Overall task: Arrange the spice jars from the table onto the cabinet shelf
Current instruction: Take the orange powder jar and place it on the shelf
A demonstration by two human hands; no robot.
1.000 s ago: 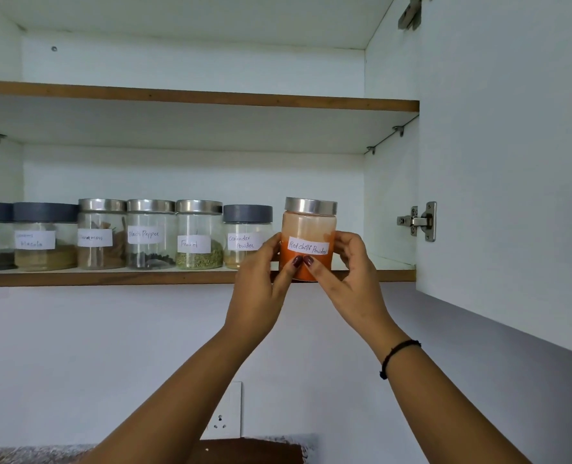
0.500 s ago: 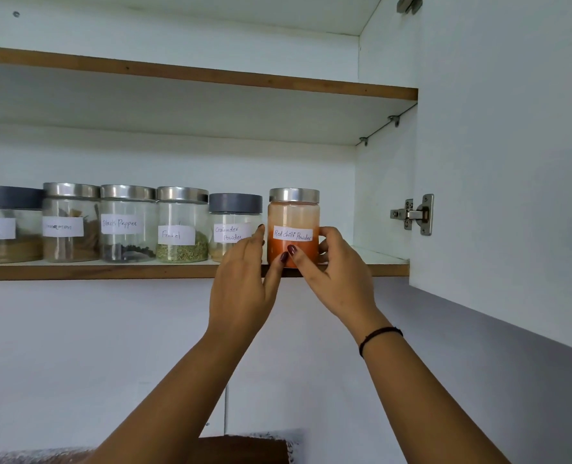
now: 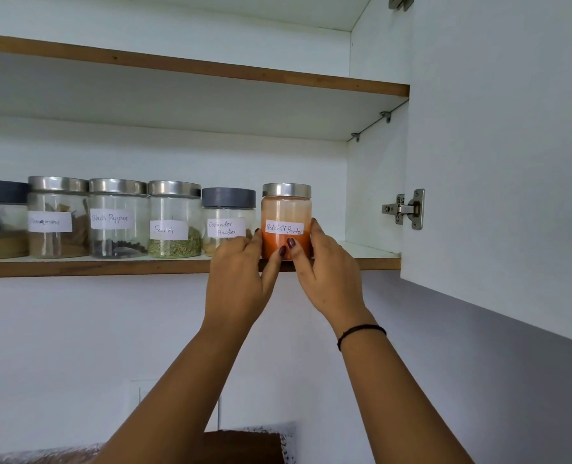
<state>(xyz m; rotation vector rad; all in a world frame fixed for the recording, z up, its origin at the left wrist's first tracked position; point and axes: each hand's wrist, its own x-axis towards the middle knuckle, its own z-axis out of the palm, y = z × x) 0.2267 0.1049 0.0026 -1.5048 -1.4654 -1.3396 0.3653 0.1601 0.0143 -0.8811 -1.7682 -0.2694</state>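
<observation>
While your thumbs (image 3: 291,243) pressed the front glass and the other fingers curled round the sides, your left hand (image 3: 241,279) and right hand (image 3: 326,272) gripped the red chilli powder jar (image 3: 286,209) upright, label facing you. It seemed to stand at the front edge of the shelf (image 3: 110,267), just beside the coriander powder jar (image 3: 227,212), probably to continue the row.

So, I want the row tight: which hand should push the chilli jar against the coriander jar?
Probably the right hand: it grips the chilli jar from the right; the left hand fills the gap.
</observation>
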